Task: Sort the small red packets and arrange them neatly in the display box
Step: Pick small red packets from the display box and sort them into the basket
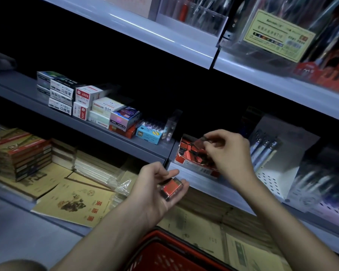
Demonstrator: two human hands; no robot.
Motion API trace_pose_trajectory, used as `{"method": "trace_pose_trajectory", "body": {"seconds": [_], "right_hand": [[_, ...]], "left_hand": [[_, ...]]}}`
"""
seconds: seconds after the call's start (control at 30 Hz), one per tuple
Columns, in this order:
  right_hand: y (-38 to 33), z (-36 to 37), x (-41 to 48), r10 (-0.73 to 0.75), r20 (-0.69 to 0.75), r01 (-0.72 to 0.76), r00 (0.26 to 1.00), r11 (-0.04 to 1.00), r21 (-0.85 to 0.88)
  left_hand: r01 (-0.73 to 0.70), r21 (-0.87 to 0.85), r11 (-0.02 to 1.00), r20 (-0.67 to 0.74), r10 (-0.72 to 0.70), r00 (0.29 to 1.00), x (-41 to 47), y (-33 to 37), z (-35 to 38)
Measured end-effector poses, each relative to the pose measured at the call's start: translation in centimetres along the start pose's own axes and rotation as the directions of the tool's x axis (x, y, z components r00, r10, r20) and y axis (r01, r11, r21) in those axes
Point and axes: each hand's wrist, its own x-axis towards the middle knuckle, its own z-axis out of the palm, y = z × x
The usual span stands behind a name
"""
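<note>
Resting in the upturned palm of the left hand (157, 187), a small stack of red packets (169, 189) is held, with the thumb and fingers curled round its sides. The stack is kept just below the front edge of the middle shelf (24, 89), a little to the left of the box (192, 169). A single packet (201, 140), dark and blurred, is pinched between the thumb and fingertips of the right hand (230, 153), directly above the box. The box is red and open at the top, and is set at the front lip of the shelf. Loose packets (190, 151) are seen lying inside it in no order, some of them tilted. Whether the pinched packet touches those below cannot be told.

On the same shelf, to the left of the box, a clear case (171, 127) and a blue carton (149, 133) are placed side by side, and beyond them a row of stacked white cartons (82, 100) is lined up. To the right of the box, a white perforated stand (272, 173) filled with pens is seen. On the lowest level, yellow notebooks (72, 204) are laid flat, with bundles of books (18, 153) stacked behind them. A red basket (160, 253) is seen at the bottom edge, under the left forearm. On the upper shelf (164, 38), clear pen racks (196, 16) and a yellow label (278, 36) are visible.
</note>
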Motion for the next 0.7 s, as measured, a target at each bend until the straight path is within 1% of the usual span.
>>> {"method": "trace_pose_trajectory", "body": {"seconds": [0.03, 0.07, 0.1, 0.13, 0.17, 0.2, 0.23, 0.3, 0.37, 0.4, 0.47, 0.5, 0.57, 0.63, 0.7], "right_hand": [[0.4, 0.4, 0.2, -0.137, 0.043, 0.143, 0.99, 0.973, -0.182], [0.8, 0.8, 0.2, -0.207, 0.153, 0.246, 0.966, 0.916, -0.318], [1.0, 1.4, 0.0, -0.217, 0.269, 0.315, 0.938, 0.858, -0.407], [1.3, 1.8, -0.3, -0.197, 0.35, 0.35, 0.916, 0.819, -0.455], [1.5, 2.0, -0.6, -0.18, 0.39, 0.362, 0.903, 0.808, -0.465], [1.7, 2.0, -0.8, -0.181, 0.393, 0.362, 0.901, 0.813, -0.455], [1.7, 1.9, -1.1, -0.192, 0.365, 0.351, 0.911, 0.825, -0.443], [1.3, 1.4, -1.8, -0.189, 0.256, 0.278, 0.948, 0.882, -0.38], [0.2, 0.8, -2.8, -0.122, 0.183, 0.162, 0.976, 0.962, -0.22], [-0.6, 0.6, -3.4, -0.079, 0.177, 0.104, 0.981, 0.985, -0.137], [-2.1, 0.1, -4.5, 0.009, 0.214, -0.012, 0.977, 1.0, 0.012], [-2.7, -0.1, -5.0, 0.062, 0.257, -0.089, 0.964, 0.991, 0.096], [-3.5, -0.1, -5.9, 0.149, 0.376, -0.255, 0.915, 0.934, 0.249], [-4.0, 0.4, -7.0, 0.194, 0.483, -0.397, 0.854, 0.842, 0.364], [-4.4, 1.2, -8.2, 0.241, 0.529, -0.498, 0.814, 0.759, 0.42]], "left_hand": [[0.002, -0.026, 1.0, 0.001, -0.002, 1.0, -0.2, 0.1, 0.1], [0.001, -0.04, 0.999, 0.001, -0.001, 1.0, -0.3, 0.1, 0.2], [0.004, -0.05, 0.999, -0.003, -0.005, 1.0, -0.3, 0.1, 0.2], [0.012, -0.058, 0.998, -0.01, -0.012, 1.0, -0.2, 0.0, 0.2], [0.018, -0.05, 0.999, -0.015, -0.018, 1.0, 0.0, -0.1, 0.2], [0.023, -0.034, 0.999, -0.019, -0.023, 1.0, 0.3, -0.1, 0.1], [0.023, -0.015, 1.0, -0.025, -0.023, 0.999, 0.6, -0.2, 0.0], [0.01, 0.015, 1.0, -0.055, -0.009, 0.998, 1.1, -0.1, -0.1], [-0.036, 0.019, 0.999, -0.059, 0.037, 0.998, 1.6, -0.1, -0.1], [-0.064, 0.016, 0.998, -0.046, 0.065, 0.997, 1.7, -0.1, -0.1], [-0.115, 0.012, 0.993, -0.031, 0.115, 0.993, 2.2, -0.2, -0.3], [-0.137, 0.015, 0.99, -0.031, 0.137, 0.99, 2.3, -0.2, -0.3], [-0.178, 0.019, 0.984, -0.046, 0.179, 0.983, 2.5, -0.5, -0.2], [-0.196, 0.028, 0.98, -0.059, 0.197, 0.979, 2.2, -0.9, 0.0], [-0.191, 0.014, 0.982, -0.083, 0.191, 0.978, 1.9, -1.5, 0.1]]}}
